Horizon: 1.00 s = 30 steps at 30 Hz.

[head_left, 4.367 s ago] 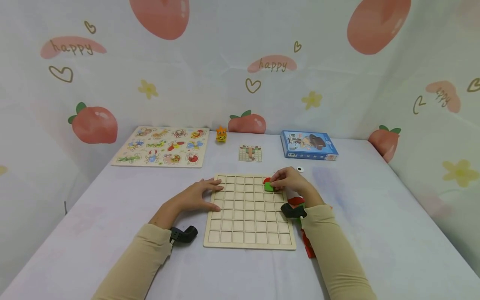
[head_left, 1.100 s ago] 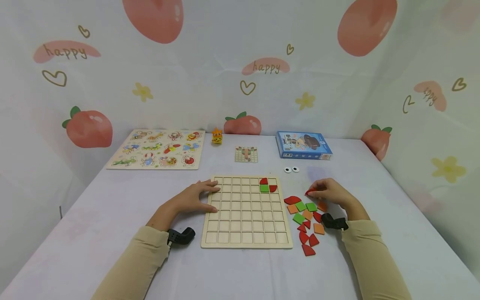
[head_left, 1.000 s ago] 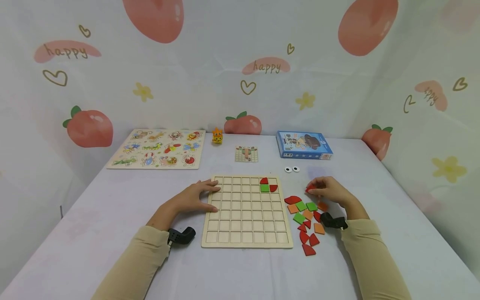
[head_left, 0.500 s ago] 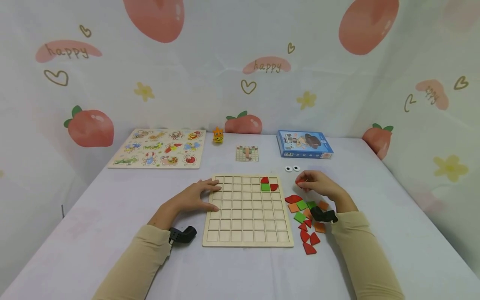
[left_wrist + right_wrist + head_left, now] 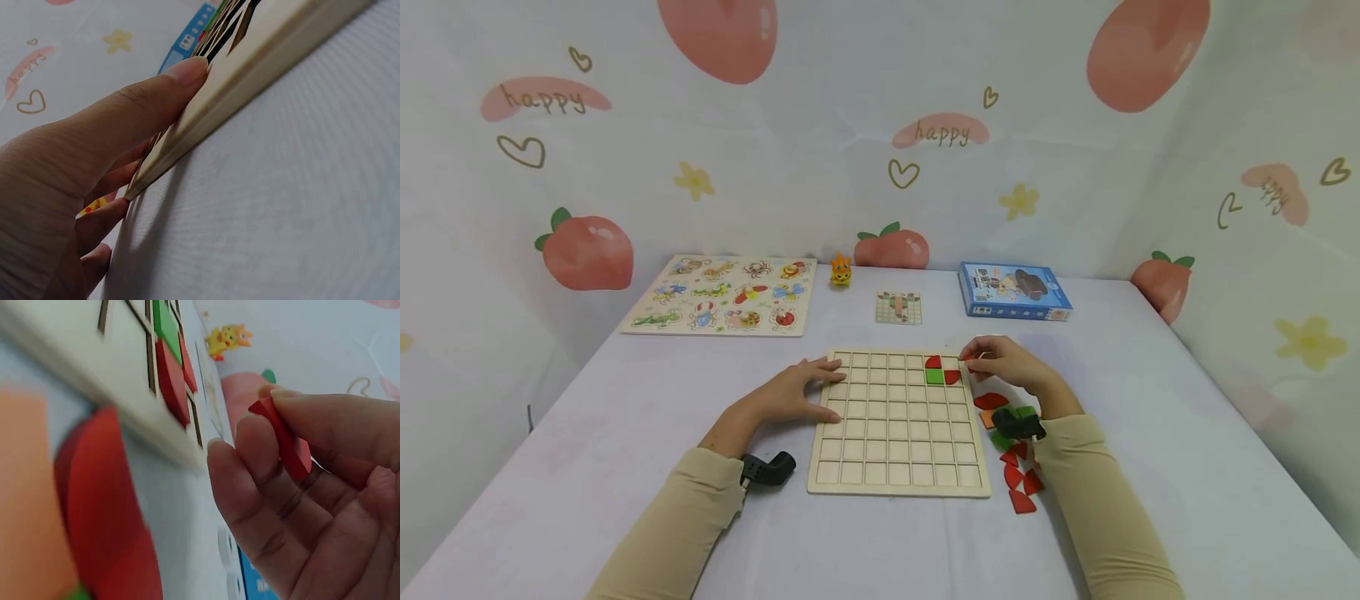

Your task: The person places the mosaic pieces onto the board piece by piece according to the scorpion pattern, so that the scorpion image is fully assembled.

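My left hand point(image 5: 784, 395) rests on the left edge of the wooden grid board point(image 5: 876, 489); in the left wrist view its thumb lies along the board's rim point(image 5: 206, 119). Between thumb and fingers my right hand point(image 5: 1011, 367) pinches a red piece point(image 5: 289, 440), held beside the board's upper right corner. Near that corner, a green square point(image 5: 935, 377) sits in the grid with one red piece point(image 5: 933, 362) above it and another red piece point(image 5: 952, 377) to its right.
Loose red, green and orange pieces point(image 5: 1022, 502) lie right of the board, partly under my right wrist. Behind stand an insect puzzle board point(image 5: 718, 296), a small orange figure point(image 5: 841, 271), a pattern card point(image 5: 898, 308) and a blue box point(image 5: 1017, 292). White eye pieces point(image 5: 226, 547) lie near my right hand.
My right hand has moved left from beside the loose pieces to the board's upper right corner, carrying the red piece. My left hand has stayed on the board's edge.
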{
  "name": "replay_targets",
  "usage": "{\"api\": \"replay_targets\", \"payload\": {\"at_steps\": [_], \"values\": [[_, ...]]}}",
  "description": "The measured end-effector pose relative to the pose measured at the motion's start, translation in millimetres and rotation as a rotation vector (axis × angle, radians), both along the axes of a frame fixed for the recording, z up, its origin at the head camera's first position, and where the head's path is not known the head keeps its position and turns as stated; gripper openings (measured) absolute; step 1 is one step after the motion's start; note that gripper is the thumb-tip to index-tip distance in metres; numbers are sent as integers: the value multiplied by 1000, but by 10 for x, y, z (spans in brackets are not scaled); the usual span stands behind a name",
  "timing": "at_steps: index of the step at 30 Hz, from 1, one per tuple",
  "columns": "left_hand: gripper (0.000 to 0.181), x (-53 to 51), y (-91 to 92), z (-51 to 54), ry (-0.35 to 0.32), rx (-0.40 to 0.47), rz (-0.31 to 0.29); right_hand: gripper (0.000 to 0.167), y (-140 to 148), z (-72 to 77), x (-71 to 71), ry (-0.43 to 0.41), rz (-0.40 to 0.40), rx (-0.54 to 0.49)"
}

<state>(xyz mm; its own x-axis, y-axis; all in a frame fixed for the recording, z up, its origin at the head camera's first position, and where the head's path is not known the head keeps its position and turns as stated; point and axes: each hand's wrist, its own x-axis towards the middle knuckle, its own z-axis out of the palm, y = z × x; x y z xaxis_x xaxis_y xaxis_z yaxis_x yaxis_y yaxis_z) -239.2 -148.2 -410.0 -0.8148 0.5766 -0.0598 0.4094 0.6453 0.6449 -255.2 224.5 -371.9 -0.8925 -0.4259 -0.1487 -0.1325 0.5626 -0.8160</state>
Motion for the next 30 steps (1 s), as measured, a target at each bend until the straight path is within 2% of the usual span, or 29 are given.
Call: {"api": "replay_targets", "payload": {"at_steps": [8,13,18,22,26,30], "values": [[75,17,0,-18,-17,0,7,20,-300,-14,-81,-26,23,-36],[74,8,1,-16,-6,8,2,22,-451,-39,-118,-13,37,-65],[74,8,-4,-12,3,8,-1,24,-563,-56,-148,0,-31,-95],[74,10,1,-12,-4,11,-5,23,-624,-109,-192,-31,-99,-111],[75,10,4,-10,-4,9,-11,21,-668,-176,-220,-68,-95,-124],[75,3,-1,-4,7,4,-9,20,-717,-201,-215,-65,-85,-141]]}}
